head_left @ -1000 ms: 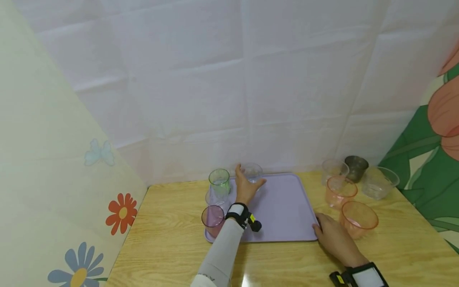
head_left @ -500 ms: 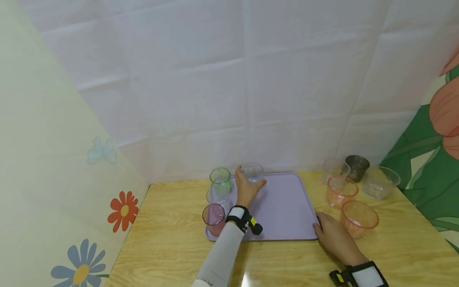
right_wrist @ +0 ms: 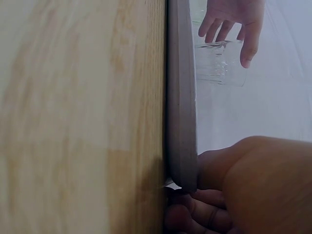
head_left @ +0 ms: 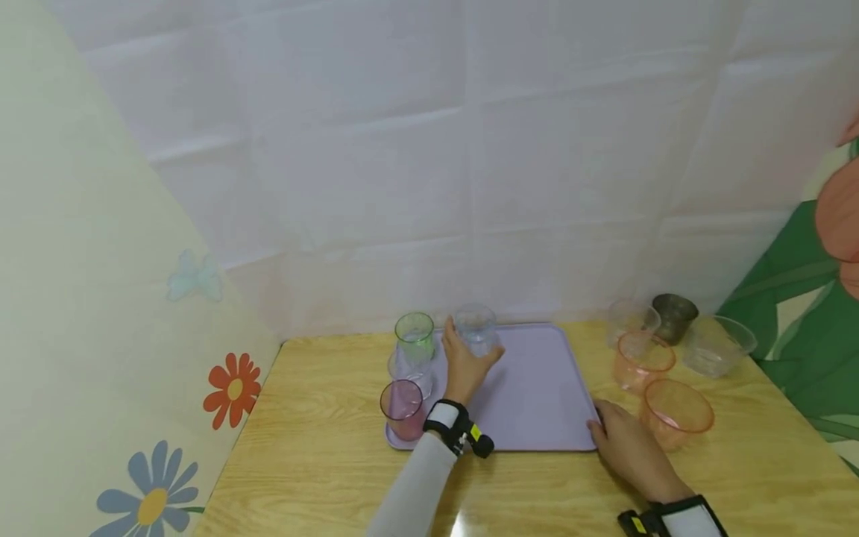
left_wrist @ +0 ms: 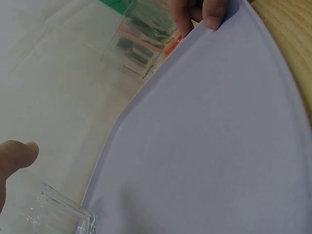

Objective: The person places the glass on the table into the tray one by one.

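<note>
My left hand (head_left: 467, 365) is around a clear glass (head_left: 478, 328) near the back edge of a lilac tray (head_left: 530, 395). Its fingers are fairly straight on one side, and its thumb stands apart from the glass on the other. In the right wrist view the glass (right_wrist: 219, 63) is upright on the tray between them. My right hand (head_left: 629, 449) pinches the tray's front right corner, thumb on top and fingers curled beneath. Along the tray's left side stand a green glass (head_left: 416, 343), a clear glass (head_left: 412, 373) and a purple glass (head_left: 404, 414).
Right of the tray, two orange bowls (head_left: 643, 365) stand near a clear cup (head_left: 624, 321), a dark metallic cup (head_left: 673, 317) and a clear bowl (head_left: 718, 347). A white sheet (head_left: 369, 186) hangs behind the wooden table (head_left: 315, 447).
My left thumb has shifted slightly toward me, and the clear glass beside it appears a little nearer. My right hand stays at the tray corner. The head view has shifted slightly.
</note>
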`<state>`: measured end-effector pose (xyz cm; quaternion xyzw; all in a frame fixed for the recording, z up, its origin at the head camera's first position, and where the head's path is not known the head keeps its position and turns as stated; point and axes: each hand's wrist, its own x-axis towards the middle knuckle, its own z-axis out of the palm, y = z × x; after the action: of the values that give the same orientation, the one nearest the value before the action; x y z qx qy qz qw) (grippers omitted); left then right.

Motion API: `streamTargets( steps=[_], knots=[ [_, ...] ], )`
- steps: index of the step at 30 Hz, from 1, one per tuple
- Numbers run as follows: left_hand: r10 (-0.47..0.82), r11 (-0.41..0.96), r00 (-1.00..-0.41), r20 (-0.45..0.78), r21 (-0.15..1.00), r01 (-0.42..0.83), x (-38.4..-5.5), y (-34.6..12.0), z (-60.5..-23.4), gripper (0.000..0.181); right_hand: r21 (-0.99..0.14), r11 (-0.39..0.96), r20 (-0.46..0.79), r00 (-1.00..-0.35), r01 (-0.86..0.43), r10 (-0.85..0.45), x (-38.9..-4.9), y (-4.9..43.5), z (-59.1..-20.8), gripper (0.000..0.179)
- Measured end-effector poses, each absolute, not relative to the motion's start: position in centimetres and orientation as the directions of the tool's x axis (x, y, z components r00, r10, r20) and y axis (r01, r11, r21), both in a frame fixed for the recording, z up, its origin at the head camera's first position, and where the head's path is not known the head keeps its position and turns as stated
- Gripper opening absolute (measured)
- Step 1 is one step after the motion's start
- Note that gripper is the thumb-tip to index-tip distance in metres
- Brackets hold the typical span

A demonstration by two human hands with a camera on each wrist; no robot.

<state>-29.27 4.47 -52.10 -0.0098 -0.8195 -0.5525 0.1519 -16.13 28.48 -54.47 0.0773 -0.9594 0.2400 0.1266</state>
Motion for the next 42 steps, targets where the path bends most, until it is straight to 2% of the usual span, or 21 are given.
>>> streamTargets(
  steps=[11,20,28,33,42],
  knots=[
    [-0.123,0.350,-0.956,0.268,0.913,0.211,-27.8,4.2,-52.6,0.108,-0.425,0.878,0.310,-0.947,-0.218,-0.084,-15.9,28.4,-54.5,0.035],
    [-0.114,0.359,-0.966,0.232,0.916,0.178,-26.7,4.2,-52.6,0.106,-0.422,0.881,0.306,-0.948,-0.214,-0.084,-16.2,28.3,-54.4,0.035],
    [-0.090,0.333,-0.960,0.264,0.917,0.221,-25.5,4.4,-52.6,0.094,-0.419,0.884,0.289,-0.953,-0.206,-0.085,-16.0,28.3,-54.5,0.037],
    [-0.087,0.308,-0.959,0.269,0.923,0.231,-24.9,4.4,-52.5,0.079,-0.423,0.881,0.289,-0.953,-0.210,-0.089,-16.0,28.4,-54.7,0.037],
    [-0.023,0.349,-0.953,0.301,0.896,0.274,-23.7,4.2,-52.1,0.026,-0.433,0.878,0.278,-0.957,-0.202,-0.083,-15.9,28.3,-54.5,0.037]
  ],
)
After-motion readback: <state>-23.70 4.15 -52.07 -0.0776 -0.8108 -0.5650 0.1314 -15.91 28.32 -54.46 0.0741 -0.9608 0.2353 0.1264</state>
